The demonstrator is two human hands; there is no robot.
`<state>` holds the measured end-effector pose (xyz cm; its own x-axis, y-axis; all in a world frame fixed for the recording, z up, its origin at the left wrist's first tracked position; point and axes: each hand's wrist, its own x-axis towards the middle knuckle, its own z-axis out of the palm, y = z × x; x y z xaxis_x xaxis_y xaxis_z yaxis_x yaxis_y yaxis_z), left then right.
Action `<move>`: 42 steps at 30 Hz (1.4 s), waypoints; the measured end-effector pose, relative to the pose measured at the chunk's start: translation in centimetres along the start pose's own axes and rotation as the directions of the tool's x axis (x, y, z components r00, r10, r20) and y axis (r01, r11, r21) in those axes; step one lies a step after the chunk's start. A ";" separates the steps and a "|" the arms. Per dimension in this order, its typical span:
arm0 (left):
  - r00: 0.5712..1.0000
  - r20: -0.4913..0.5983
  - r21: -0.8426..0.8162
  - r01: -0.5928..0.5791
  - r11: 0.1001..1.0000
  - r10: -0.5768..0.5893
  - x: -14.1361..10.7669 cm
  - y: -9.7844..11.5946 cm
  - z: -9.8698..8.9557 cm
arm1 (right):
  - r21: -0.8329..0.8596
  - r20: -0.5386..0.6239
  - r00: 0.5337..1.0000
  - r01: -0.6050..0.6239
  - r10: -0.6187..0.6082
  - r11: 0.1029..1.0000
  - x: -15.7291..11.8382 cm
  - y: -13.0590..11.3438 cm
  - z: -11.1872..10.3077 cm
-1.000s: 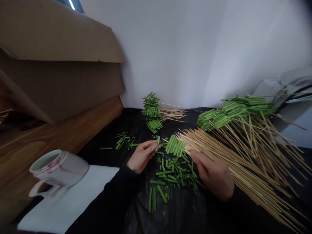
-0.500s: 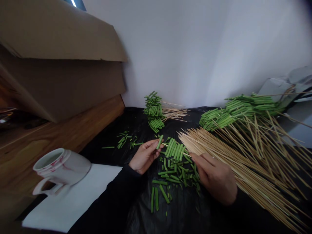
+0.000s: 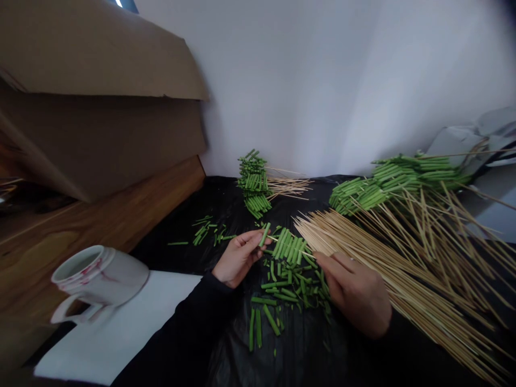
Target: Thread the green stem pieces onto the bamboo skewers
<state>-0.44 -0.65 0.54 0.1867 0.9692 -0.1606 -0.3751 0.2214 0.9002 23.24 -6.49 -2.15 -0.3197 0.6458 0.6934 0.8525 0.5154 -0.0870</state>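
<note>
left hand (image 3: 237,258): pinches short green bean piece (image 3: 264,234), frame centre;
right hand (image 3: 357,293): pinches thin bamboo skewer (image 3: 282,243);
risk: skewer tip could slip, pricking fingers (image 3: 252,239)

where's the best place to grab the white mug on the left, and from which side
Probably the handle: the white mug stands on a white sheet, and its loop sticks out on the near-left side with clear space around it. Coming in from the near left, the left hand could hook fingers through the loop. The rim is open on top but wide, so a top grip seems less secure.
</note>
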 end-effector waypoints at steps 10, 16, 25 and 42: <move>1.000 -0.011 0.028 -0.017 0.999 0.017 0.1 -0.2 -0.1 | 0.002 -0.010 1.000 -0.009 0.009 1.000 -0.1 -0.3 0.0; 0.999 -0.038 0.037 -0.003 0.999 0.004 0.3 -0.2 -0.2 | -0.044 -0.060 0.998 0.026 -0.029 0.999 0.0 -0.4 0.0; 0.999 -0.043 0.049 0.000 0.999 0.002 0.1 -0.4 0.1 | -0.151 -0.059 0.990 0.118 -0.129 0.981 0.0 -0.9 -0.2; 0.988 -0.064 -0.096 0.137 0.986 -0.143 0.2 -1.7 0.3 | -0.181 -0.056 0.990 0.119 -0.131 0.976 -0.2 -1.5 0.2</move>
<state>0.54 -0.90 -0.88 0.1798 0.9324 -0.3135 -0.4313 0.3612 0.8267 21.94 -7.30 -2.28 -0.4052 0.5400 0.7377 0.8691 0.4779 0.1275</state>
